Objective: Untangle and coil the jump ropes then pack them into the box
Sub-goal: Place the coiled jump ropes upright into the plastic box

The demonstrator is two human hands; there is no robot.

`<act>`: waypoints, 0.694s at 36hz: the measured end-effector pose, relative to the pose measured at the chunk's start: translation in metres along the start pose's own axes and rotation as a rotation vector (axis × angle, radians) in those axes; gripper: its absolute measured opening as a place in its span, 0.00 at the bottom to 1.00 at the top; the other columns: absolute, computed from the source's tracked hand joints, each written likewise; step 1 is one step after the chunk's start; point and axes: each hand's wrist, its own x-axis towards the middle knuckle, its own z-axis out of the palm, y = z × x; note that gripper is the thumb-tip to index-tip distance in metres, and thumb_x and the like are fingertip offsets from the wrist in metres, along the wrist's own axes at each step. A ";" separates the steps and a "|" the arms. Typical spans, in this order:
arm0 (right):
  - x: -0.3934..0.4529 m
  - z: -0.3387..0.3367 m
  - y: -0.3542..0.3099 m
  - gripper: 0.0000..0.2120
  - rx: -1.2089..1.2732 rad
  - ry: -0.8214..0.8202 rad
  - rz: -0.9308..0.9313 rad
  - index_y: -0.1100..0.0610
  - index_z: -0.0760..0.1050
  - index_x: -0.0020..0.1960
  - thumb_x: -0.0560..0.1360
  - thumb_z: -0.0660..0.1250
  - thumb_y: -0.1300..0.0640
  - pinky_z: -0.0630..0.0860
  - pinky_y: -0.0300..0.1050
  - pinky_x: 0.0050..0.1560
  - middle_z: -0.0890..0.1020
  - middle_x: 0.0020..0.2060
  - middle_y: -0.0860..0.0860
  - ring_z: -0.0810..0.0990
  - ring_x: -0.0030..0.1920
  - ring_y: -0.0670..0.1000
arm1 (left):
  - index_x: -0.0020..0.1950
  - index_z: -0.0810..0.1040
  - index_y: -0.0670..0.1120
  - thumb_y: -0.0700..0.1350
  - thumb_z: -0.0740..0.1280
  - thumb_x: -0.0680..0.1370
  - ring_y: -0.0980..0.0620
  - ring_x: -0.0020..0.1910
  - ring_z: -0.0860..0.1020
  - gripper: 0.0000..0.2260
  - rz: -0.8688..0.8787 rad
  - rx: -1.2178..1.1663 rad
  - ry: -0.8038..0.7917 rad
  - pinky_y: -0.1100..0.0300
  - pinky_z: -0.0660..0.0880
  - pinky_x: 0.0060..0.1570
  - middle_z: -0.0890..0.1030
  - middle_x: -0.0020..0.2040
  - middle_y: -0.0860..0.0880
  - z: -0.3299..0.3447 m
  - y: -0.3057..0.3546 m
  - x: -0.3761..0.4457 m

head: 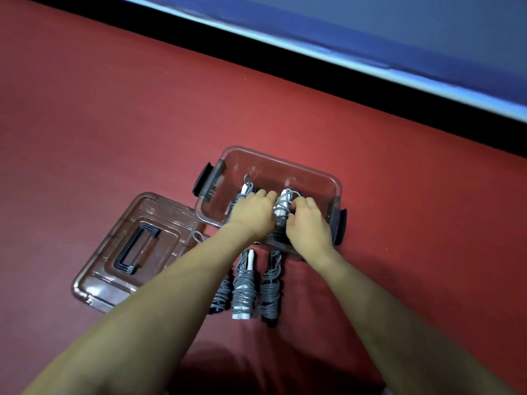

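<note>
Hands at frame centre: left hand (pixel 251 213) and right hand (pixel 309 223) curl fingers around one coiled jump rope (pixel 282 208), seating it inside clear box (pixel 328 181); three coils (pixel 243 286) wait below, unpacked.

No legible text, label, brand, number or sign is showing anywhere in the head view. The clear box (pixel 328 178), its lid (pixel 94 269) lying to the left, and the coiled jump ropes (pixel 242 286) are bearing no readable markings.
</note>
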 end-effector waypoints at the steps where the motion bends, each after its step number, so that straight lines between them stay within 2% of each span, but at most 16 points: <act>1: -0.008 -0.003 -0.002 0.11 0.006 0.045 -0.024 0.60 0.71 0.58 0.77 0.59 0.60 0.71 0.53 0.53 0.74 0.56 0.56 0.74 0.57 0.59 | 0.60 0.69 0.43 0.43 0.60 0.78 0.42 0.59 0.71 0.12 -0.003 -0.036 0.053 0.52 0.69 0.49 0.73 0.58 0.44 -0.004 0.001 -0.010; 4: -0.031 -0.007 -0.006 0.08 0.049 0.107 -0.056 0.57 0.72 0.53 0.79 0.58 0.55 0.72 0.51 0.49 0.76 0.52 0.52 0.76 0.54 0.57 | 0.56 0.69 0.41 0.44 0.60 0.78 0.43 0.54 0.71 0.10 -0.011 -0.155 0.225 0.53 0.67 0.45 0.72 0.55 0.43 -0.010 0.001 -0.038; 6: -0.047 -0.008 -0.010 0.08 0.074 0.102 -0.036 0.56 0.72 0.49 0.79 0.57 0.53 0.72 0.49 0.46 0.77 0.49 0.51 0.77 0.52 0.56 | 0.53 0.69 0.41 0.45 0.60 0.79 0.43 0.52 0.71 0.08 -0.023 -0.204 0.281 0.55 0.65 0.43 0.72 0.53 0.43 -0.012 0.002 -0.055; 10: -0.075 -0.004 -0.014 0.10 0.020 0.020 -0.064 0.55 0.74 0.45 0.78 0.58 0.51 0.71 0.48 0.44 0.81 0.46 0.51 0.79 0.50 0.58 | 0.50 0.67 0.44 0.48 0.58 0.79 0.42 0.50 0.75 0.07 -0.094 -0.218 0.217 0.54 0.64 0.40 0.74 0.51 0.44 -0.010 0.007 -0.081; 14: -0.093 0.007 -0.008 0.10 0.041 -0.101 0.038 0.54 0.73 0.43 0.78 0.60 0.50 0.73 0.49 0.47 0.82 0.46 0.54 0.79 0.51 0.59 | 0.45 0.63 0.47 0.49 0.58 0.78 0.41 0.47 0.77 0.07 -0.150 -0.239 0.192 0.54 0.65 0.38 0.78 0.48 0.45 0.000 0.007 -0.105; 17: -0.095 0.023 0.001 0.10 0.016 -0.232 0.115 0.56 0.73 0.49 0.77 0.61 0.50 0.74 0.50 0.50 0.81 0.50 0.56 0.78 0.54 0.60 | 0.47 0.65 0.46 0.49 0.59 0.78 0.40 0.49 0.77 0.07 -0.195 -0.229 0.098 0.54 0.66 0.39 0.78 0.50 0.44 0.018 -0.001 -0.117; 19: -0.093 0.038 0.009 0.14 0.038 -0.298 0.186 0.59 0.71 0.55 0.77 0.63 0.49 0.74 0.51 0.52 0.79 0.54 0.57 0.78 0.57 0.60 | 0.52 0.67 0.44 0.48 0.60 0.78 0.40 0.53 0.77 0.09 -0.251 -0.209 -0.035 0.52 0.70 0.44 0.77 0.54 0.43 0.033 -0.006 -0.118; 22: -0.088 0.057 0.017 0.21 0.133 -0.370 0.286 0.62 0.67 0.60 0.74 0.67 0.50 0.73 0.51 0.53 0.78 0.58 0.60 0.77 0.59 0.61 | 0.64 0.65 0.43 0.47 0.62 0.77 0.39 0.60 0.73 0.18 -0.323 -0.198 -0.262 0.48 0.71 0.55 0.73 0.60 0.40 0.055 -0.011 -0.116; 25: -0.085 0.071 0.023 0.21 0.236 -0.398 0.336 0.64 0.67 0.59 0.74 0.69 0.53 0.72 0.47 0.51 0.79 0.58 0.61 0.77 0.59 0.61 | 0.71 0.59 0.44 0.47 0.64 0.76 0.38 0.63 0.70 0.26 -0.324 -0.184 -0.366 0.48 0.70 0.58 0.70 0.63 0.39 0.074 -0.013 -0.112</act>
